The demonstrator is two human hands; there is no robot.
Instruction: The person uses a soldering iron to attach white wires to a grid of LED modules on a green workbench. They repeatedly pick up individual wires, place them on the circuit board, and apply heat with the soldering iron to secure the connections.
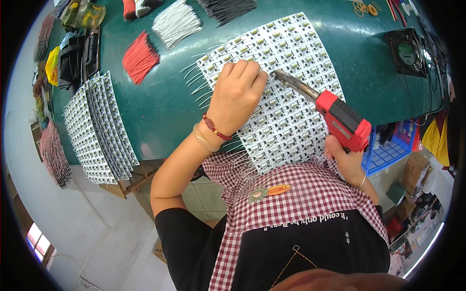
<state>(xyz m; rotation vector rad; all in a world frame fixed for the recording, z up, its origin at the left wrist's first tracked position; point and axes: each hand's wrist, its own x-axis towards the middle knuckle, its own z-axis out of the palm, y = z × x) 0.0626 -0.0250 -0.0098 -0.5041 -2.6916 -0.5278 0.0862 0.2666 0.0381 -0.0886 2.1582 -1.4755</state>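
A large white sheet of small circuit boards point(291, 116) lies in front of me, its near edge against my checked apron. White wires point(196, 86) stick out in a row along its left side. My right hand point(347, 160) is wrapped around the grip of a red and black soldering gun point(343, 119). The gun's metal tip reaches the boards just right of my left fingers. My left hand point(240, 92) rests over the sheet's upper left part with its fingers curled together. What those fingers pinch, if anything, is hidden beneath the hand.
Stacked board sheets point(99, 128) overhang the table's left edge. Bundles of red wires point(140, 57), white wires point(176, 23) and black wires point(227, 8) lie at the back. A black fan point(407, 52) stands at right, above a blue crate point(391, 150) beside the green table point(170, 104).
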